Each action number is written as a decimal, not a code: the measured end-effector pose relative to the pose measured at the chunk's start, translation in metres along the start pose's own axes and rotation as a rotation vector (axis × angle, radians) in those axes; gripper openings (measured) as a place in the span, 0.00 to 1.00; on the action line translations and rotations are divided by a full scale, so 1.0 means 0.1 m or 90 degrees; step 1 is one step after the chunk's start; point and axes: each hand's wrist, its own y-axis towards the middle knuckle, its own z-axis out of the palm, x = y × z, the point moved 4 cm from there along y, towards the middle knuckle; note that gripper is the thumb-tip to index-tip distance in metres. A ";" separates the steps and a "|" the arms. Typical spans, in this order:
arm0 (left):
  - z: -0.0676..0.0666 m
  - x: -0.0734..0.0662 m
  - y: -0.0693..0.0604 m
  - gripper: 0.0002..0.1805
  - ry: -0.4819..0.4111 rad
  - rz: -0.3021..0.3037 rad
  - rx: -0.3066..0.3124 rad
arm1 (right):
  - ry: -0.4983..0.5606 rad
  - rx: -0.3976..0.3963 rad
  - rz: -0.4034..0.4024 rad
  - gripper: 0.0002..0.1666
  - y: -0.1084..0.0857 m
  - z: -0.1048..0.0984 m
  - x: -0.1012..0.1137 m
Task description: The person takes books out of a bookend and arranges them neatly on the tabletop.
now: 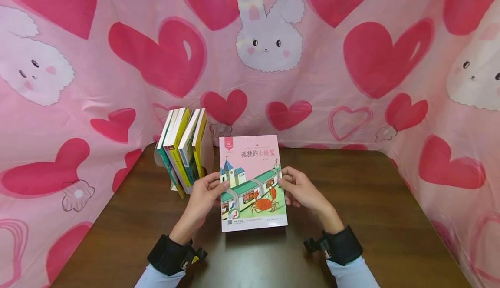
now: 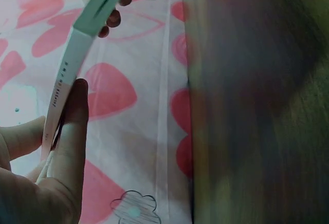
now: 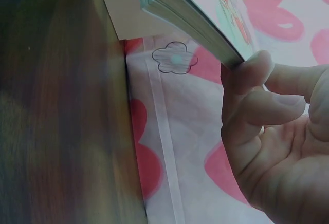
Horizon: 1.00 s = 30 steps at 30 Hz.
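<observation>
A pink book (image 1: 254, 179) with a red crab, a green-roofed train and a castle on its cover is held up, front facing the head camera. My left hand (image 1: 205, 194) pinches its left edge, thumb on the cover. At the right edge my right hand (image 1: 306, 190) grips it the same way. In the left wrist view the book's spine (image 2: 64, 75) lies between the thumb and fingers of the left hand (image 2: 56, 167). The right wrist view shows the page edges (image 3: 187, 26) and the right hand (image 3: 280, 136) pinching a corner.
Several books (image 1: 183, 144) stand upright, leaning slightly, between pale bookends at the back left of the brown wooden table (image 1: 351, 192). A pink cloth (image 1: 320, 84) with hearts and rabbits hangs behind the table and at its sides.
</observation>
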 end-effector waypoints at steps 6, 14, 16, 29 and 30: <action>0.05 0.07 0.12 0.20 -0.013 -0.004 -0.003 | -0.006 -0.023 0.030 0.14 0.00 -0.07 -0.04; 0.14 0.18 0.27 0.22 -0.014 -0.009 -0.004 | -0.022 -0.075 0.075 0.17 0.01 -0.15 -0.14; 0.15 0.19 0.30 0.22 -0.010 -0.018 -0.010 | -0.024 -0.088 0.079 0.17 0.02 -0.17 -0.18; 0.21 0.32 0.41 0.26 0.047 -0.040 0.011 | -0.056 -0.120 0.105 0.19 0.07 -0.19 -0.32; 0.21 0.32 0.42 0.26 0.053 -0.036 0.015 | -0.060 -0.121 0.107 0.19 0.07 -0.19 -0.32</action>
